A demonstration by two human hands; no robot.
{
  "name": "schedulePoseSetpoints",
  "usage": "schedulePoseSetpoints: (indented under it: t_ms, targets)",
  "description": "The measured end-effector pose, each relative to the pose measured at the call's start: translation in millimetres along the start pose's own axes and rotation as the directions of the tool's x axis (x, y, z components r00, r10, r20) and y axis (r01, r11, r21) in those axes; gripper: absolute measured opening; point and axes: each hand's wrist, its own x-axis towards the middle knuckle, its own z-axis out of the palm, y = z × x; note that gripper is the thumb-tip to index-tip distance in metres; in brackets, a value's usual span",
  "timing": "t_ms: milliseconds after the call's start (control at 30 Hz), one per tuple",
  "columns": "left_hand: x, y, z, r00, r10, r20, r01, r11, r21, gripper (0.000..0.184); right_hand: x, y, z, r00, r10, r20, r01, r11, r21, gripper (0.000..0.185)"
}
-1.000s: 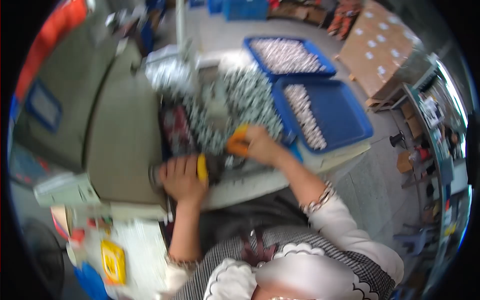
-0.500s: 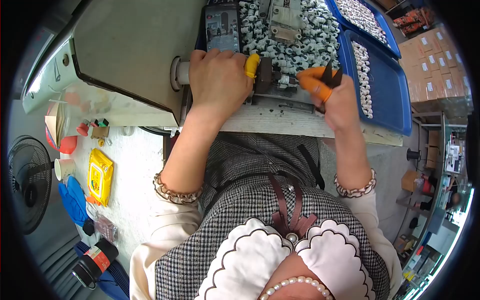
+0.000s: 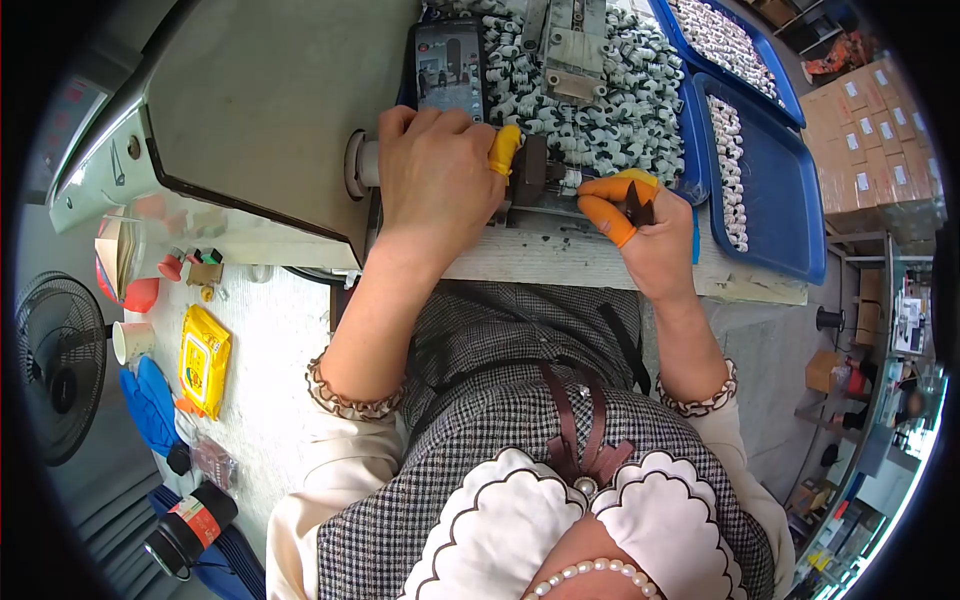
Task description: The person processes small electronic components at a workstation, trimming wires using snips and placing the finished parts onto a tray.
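Here | white piece (image 3: 570, 182) (small, dark-banded) | right fingers (image 3: 603, 213) pinching its end | left fingers (image 3: 432, 122) wrapped round spindle (image 3: 367, 164)

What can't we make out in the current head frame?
Head view: underside of left hand, hidden by its back.
Head view: rest of dark pointed tool, hidden by right hand.
Head view: far end of parts pile, cut off by top edge.
Head view: print on carton labels, too small.
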Motion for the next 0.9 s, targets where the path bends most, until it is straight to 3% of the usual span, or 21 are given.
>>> schedulePoseSetpoints:
  t_ms: [333,500,633,900]
  targets:
    - [-2.1,4.6,8.6,0.995,-0.046,0.084,0.047,0.999,-0.019,0.01,-2.5,10.3,-2.8,0.997,-0.073,0.027,0.076,0.982,-0.173,0.015]
    - [-11.7,6.8,8.5,0.994,-0.019,-0.11,0.009,0.996,-0.085,0.027,0.2,-0.6,-14.9,0.995,-0.092,-0.034,0.085,0.985,-0.151,0.016]
    - [-13.1,-0.5,3.7,0.992,-0.012,-0.129,-0.001,0.995,-0.099,0.033,16.8,-18.6,-14.8,0.994,-0.104,0.03,0.108,0.966,-0.233,0.015]
    - [-7.6,-4.1,5.0,0.999,-0.046,0.014,0.047,0.998,-0.029,0.025,7.1,-2.7,3.9,0.989,-0.092,0.117,0.123,0.948,-0.294,0.016]
